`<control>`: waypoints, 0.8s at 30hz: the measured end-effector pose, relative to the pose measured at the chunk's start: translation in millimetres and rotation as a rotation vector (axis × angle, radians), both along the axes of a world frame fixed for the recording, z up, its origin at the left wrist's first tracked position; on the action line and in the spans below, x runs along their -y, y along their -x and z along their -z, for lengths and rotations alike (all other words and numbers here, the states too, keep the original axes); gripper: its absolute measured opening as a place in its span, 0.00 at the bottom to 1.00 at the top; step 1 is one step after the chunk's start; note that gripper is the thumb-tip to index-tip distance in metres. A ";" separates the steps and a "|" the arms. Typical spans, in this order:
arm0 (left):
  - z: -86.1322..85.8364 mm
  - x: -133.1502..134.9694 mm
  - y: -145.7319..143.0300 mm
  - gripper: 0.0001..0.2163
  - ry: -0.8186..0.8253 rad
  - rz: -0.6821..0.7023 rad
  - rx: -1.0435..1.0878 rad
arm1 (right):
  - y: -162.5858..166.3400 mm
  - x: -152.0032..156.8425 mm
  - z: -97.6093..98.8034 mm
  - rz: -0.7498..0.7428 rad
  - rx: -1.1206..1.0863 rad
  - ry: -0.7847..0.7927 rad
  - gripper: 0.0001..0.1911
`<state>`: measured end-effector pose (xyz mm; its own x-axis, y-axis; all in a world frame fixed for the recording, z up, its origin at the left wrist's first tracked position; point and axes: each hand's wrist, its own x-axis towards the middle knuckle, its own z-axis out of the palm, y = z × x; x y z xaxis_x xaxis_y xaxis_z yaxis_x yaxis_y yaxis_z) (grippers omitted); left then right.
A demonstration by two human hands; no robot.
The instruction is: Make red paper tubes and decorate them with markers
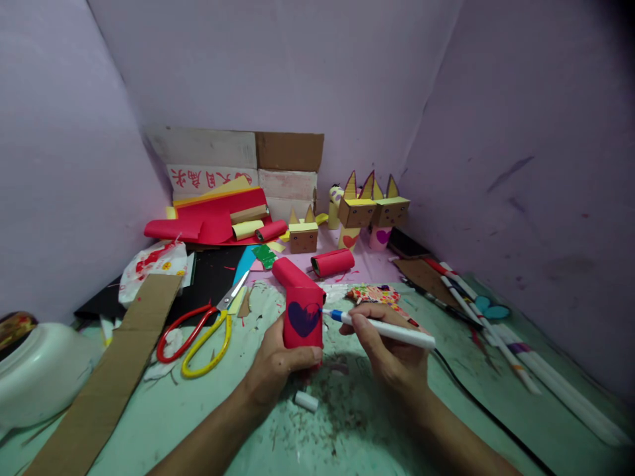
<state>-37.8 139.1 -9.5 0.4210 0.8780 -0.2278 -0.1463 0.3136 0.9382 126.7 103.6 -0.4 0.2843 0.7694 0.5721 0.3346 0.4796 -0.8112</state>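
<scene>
My left hand [276,365] is closed round the lower part of a red paper tube [304,294], holding it upright above the table. A dark blue-purple heart [302,320] is coloured on the tube's front, with a reddish patch near its upper right. Pinched in my right hand [384,347] is a white marker pen [397,332] with a blue band; its tip meets the heart's right edge or hovers just beside it. A second red roll [288,271] slants behind the tube; whether they are joined I cannot tell. A white marker cap [306,400] lies below my left hand.
Left stand scissors [218,324], a cardboard strip [124,357] and a white pot [49,370]. Cardboard animal heads [357,213], a small box head [303,238] and a red roll [333,263] are behind. Several markers [516,363] and a black cable [486,403] lie right.
</scene>
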 end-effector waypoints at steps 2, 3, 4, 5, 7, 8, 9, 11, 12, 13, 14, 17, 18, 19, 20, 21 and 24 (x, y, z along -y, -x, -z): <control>-0.1 -0.3 0.2 0.21 0.001 -0.003 -0.003 | -0.6 -0.7 1.1 0.002 0.002 -0.001 0.06; -0.3 -0.3 0.2 0.21 0.000 -0.003 -0.004 | -0.8 -0.9 1.4 -0.001 0.005 -0.001 0.06; -0.6 -0.1 0.2 0.21 -0.002 -0.004 -0.004 | -0.9 -1.0 1.6 -0.002 0.008 -0.004 0.06; -1.0 0.0 0.2 0.22 -0.004 -0.006 -0.004 | -0.8 -0.9 1.6 -0.002 0.010 -0.009 0.06; -1.5 0.3 -0.1 0.23 -0.003 -0.008 -0.008 | -0.7 -0.5 1.2 -0.004 0.005 -0.013 0.06; -1.6 0.5 -0.3 0.24 0.000 -0.011 -0.011 | -0.5 -0.3 0.8 -0.004 -0.001 -0.012 0.06; -1.6 0.6 -0.6 0.24 0.003 -0.015 -0.013 | -0.4 0.0 0.5 -0.005 -0.007 -0.012 0.06; -1.5 0.8 -0.9 0.23 0.008 -0.023 -0.015 | 0.1 0.6 -0.2 -0.007 -0.018 -0.006 0.07; -1.5 0.9 -1.0 0.23 0.010 -0.025 -0.015 | 0.4 1.0 -0.6 -0.010 -0.021 0.000 0.07; -1.6 1.0 -1.0 0.23 0.011 -0.028 -0.014 | 0.9 1.6 -1.0 -0.017 -0.021 0.010 0.07; -1.6 1.0 -0.9 0.23 0.012 -0.030 -0.014 | 1.5 2.3 -1.3 -0.023 -0.020 0.024 0.08; -2.0 0.8 -0.5 0.23 0.015 -0.029 -0.009 | 4.3 5.0 -2.2 -0.030 -0.027 0.065 0.08; -2.0 0.6 -0.3 0.23 0.015 -0.028 -0.008 | 5.2 5.8 -2.3 -0.029 -0.035 0.071 0.08; -1.9 0.5 -0.2 0.23 0.015 -0.025 -0.008 | 5.8 6.3 -2.3 -0.029 -0.042 0.077 0.09; -1.6 0.4 -0.2 0.23 0.016 -0.024 -0.008 | 6.2 6.5 -2.3 -0.028 -0.049 0.080 0.09; -1.2 0.4 -0.2 0.23 0.016 -0.026 -0.006 | 6.1 6.3 -2.1 -0.026 -0.051 0.081 0.09; 0.5 0.7 -0.6 0.22 0.008 -0.025 0.015 | 3.7 3.4 -0.9 -0.009 -0.033 0.052 0.07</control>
<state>-37.2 138.4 -10.0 0.4020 0.8867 -0.2282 -0.1687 0.3167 0.9334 123.0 100.2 0.5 0.2951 0.8003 0.5220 0.3032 0.4396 -0.8455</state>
